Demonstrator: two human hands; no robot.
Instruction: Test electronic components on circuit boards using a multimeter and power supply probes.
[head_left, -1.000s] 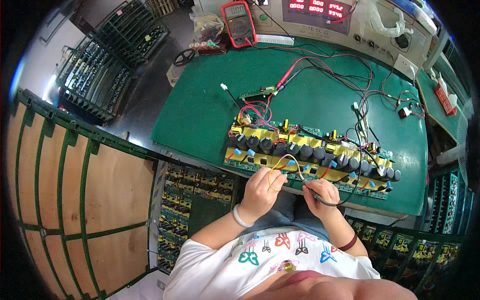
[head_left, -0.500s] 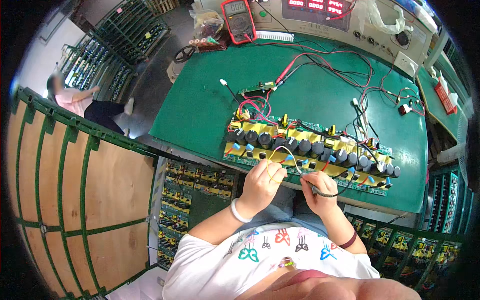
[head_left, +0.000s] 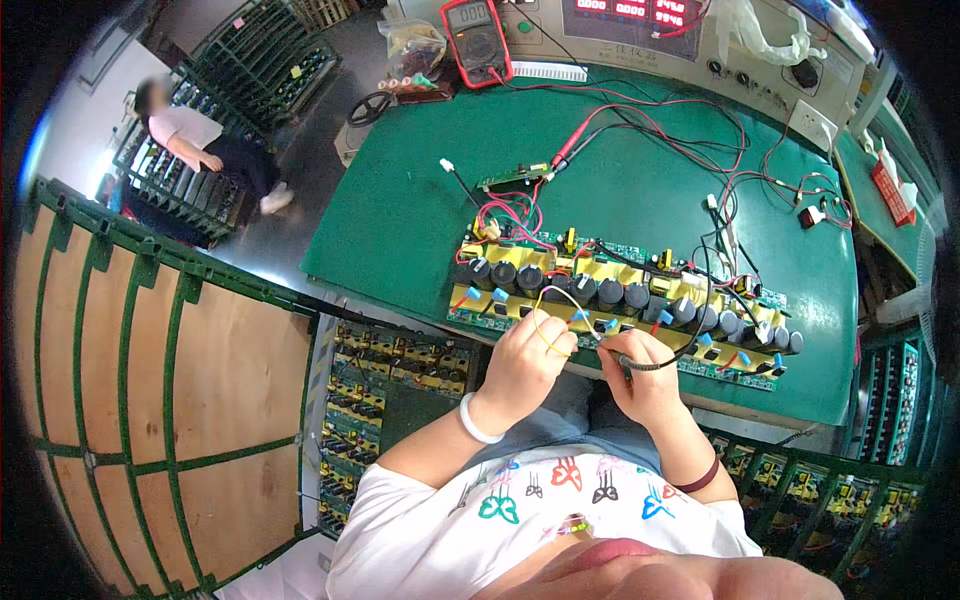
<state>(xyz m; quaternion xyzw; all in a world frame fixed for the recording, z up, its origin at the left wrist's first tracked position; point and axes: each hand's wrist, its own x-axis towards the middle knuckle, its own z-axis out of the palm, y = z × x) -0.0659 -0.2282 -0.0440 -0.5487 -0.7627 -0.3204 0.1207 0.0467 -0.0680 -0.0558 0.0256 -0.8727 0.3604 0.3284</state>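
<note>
Close to the table's near edge, a long circuit board (head_left: 535, 306) lies with a row of black capacitors, yellow parts and blue-capped leads. My left hand (head_left: 526, 368) is closed in a pinch on a thin yellow wire (head_left: 537, 316), which loops up over the board's front edge. Its pale end runs toward the fingertips of my right hand (head_left: 642, 376). That hand is closed round a black test probe (head_left: 628, 362) with a ribbed cable sleeve, its tip at the wire's end. Whether tip and wire touch is too small to tell.
A red multimeter (head_left: 477, 42) stands at the back, beside a bench instrument (head_left: 640, 52) with red digits. Red and black leads (head_left: 650, 125) sprawl over the green table. A small circuit board (head_left: 515, 178) lies behind the long one. Racks (head_left: 400, 352) of boards flank me; a person walks at far left.
My right hand has turned slightly, and the probe's black cable now arches higher over the board. The yellow wire's loop has shifted a little left. The person at far left has moved.
</note>
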